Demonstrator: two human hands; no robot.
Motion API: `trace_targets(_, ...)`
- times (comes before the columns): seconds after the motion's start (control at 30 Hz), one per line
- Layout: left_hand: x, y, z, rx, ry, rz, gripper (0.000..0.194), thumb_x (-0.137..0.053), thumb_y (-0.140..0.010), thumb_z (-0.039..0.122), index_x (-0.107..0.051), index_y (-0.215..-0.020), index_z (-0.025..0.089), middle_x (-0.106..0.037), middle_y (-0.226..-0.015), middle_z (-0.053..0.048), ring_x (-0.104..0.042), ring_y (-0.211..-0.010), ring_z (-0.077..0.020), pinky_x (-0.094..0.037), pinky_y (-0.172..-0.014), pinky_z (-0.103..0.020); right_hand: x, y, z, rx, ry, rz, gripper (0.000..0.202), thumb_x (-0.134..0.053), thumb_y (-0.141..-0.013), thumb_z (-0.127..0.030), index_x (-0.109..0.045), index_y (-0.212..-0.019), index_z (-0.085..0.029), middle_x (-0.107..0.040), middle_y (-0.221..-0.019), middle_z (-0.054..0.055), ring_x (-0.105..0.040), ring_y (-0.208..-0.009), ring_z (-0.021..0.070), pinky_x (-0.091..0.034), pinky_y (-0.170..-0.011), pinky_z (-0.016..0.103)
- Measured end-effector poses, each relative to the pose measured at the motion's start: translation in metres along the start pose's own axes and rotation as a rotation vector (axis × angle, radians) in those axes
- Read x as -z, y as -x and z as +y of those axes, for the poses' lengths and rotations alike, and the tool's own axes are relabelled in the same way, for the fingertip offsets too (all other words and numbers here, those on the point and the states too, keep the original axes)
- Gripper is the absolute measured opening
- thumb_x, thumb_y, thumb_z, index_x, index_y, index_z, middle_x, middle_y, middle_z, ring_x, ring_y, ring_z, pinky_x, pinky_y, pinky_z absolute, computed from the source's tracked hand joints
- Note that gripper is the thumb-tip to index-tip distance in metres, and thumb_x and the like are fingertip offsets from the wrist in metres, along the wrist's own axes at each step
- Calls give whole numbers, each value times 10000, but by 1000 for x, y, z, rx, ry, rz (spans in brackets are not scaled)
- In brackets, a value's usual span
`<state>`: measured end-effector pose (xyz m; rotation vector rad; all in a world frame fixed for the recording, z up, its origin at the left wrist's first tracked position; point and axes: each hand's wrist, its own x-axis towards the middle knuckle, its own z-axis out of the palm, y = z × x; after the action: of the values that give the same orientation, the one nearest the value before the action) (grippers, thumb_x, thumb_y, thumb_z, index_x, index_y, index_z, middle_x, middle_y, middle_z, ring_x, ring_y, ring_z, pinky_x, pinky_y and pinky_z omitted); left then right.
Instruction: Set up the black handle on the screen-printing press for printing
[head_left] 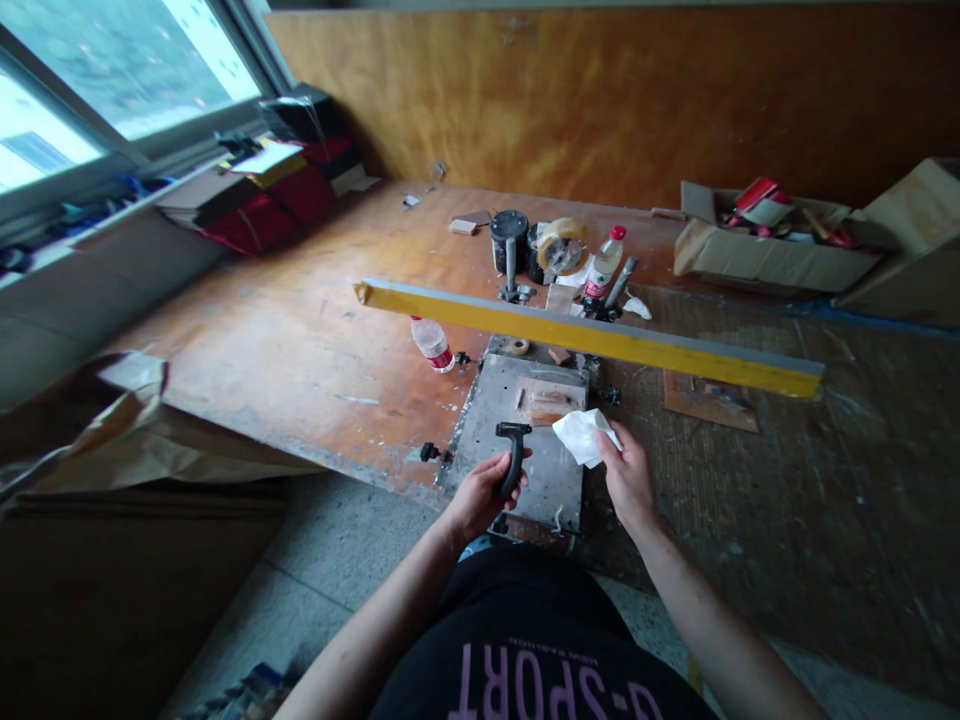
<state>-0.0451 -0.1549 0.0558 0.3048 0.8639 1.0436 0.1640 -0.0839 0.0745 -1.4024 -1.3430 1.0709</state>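
Note:
My left hand (484,492) is wrapped round the handle of a black T-shaped tool (514,450), its short head pointing up and away from me. A crumpled white tissue (583,438) is pinched between the thumb and fingers of my right hand (628,472). Both hands are over the near part of a grey metal plate (487,400). On the plate lies a pale block (551,398), just beyond the tool and the tissue. A long yellow bar (592,335) with a grey top edge spans across, past the plate's far end.
Plastic bottles stand left of the plate (433,345) and behind the bar (604,263). Near the latter are a black jar (510,240) and a tape roll (562,247). Black knobs (430,452) jut from the plate's sides. A cardboard box (776,255) sits at the back right.

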Motion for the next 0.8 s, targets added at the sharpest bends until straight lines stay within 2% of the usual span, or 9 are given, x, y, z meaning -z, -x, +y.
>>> trace_targets(0.1, -1, -1, 0, 65, -49, 17, 499, -673, -787, 456, -640, -1126, 90, -541, -675, -3, -416, -468, -37, -229, -416, -164, 0, 0, -3, 48, 122, 11, 349, -519, -863, -440, -656, -1034, -168, -727, -887, 62, -651, -801, 216, -473, -680, 280)
trace_targets(0.2, 5, -1, 0, 104, -215, 21, 539, -626, -794, 552, -631, -1075, 92, -518, -666, 15, -360, -448, -24, -188, -416, -166, 0, 4, 2, 106, 274, 27, 327, -484, -888, -405, -640, -1060, -176, -727, -927, 76, -666, -819, 224, -478, -678, 286)
trace_targets(0.3, 19, -1, 2, 108, -494, -9, 507, -637, -781, 550, -580, -1049, 124, -597, -702, 0, -344, -432, -32, -207, -414, -174, -4, 8, 14, 206, 411, 12, 281, -476, -902, -356, -627, -1068, -187, -723, -953, 82, -674, -826, 228, -486, -682, 294)
trace_targets(0.4, 37, 1, 7, 81, -831, 67, 399, -610, -805, 512, -541, -1000, 171, -670, -747, -23, -438, -440, -73, -292, -428, -196, -15, 12, 26, 326, 501, -57, 224, -469, -909, -274, -627, -1042, -187, -713, -937, 87, -668, -820, 224, -496, -721, 306)
trace_targets(0.47, 50, 3, 12, 5, -1093, 145, 300, -561, -843, 476, -570, -926, 188, -662, -734, -18, -529, -507, -113, -370, -489, -223, -28, 17, 31, 389, 550, -120, 217, -458, -910, -216, -632, -1035, -186, -702, -926, 91, -660, -826, 221, -498, -744, 309)
trace_targets(0.6, 71, 5, 16, -287, -1514, 243, 219, -537, -879, 375, -655, -869, 191, -638, -835, -50, -616, -765, -179, -456, -703, -279, -60, 27, 36, 501, 611, -255, 282, -451, -901, -133, -631, -1107, -200, -686, -929, 88, -648, -861, 212, -495, -777, 297)
trace_targets(0.7, 85, 6, 9, -463, -1637, 282, 224, -532, -898, 353, -681, -927, 189, -621, -900, -73, -608, -864, -200, -472, -793, -306, -79, 32, 37, 522, 603, -344, 298, -458, -899, -122, -633, -1122, -213, -694, -937, 82, -654, -867, 205, -495, -784, 287)
trace_targets(0.8, 94, 7, -3, -595, -1680, 332, 207, -569, -886, 324, -661, -1025, 201, -619, -935, -70, -590, -898, -210, -479, -825, -332, -86, 31, 39, 469, 545, -376, 241, -470, -903, -155, -649, -1054, -214, -710, -941, 72, -665, -855, 202, -495, -772, 281)
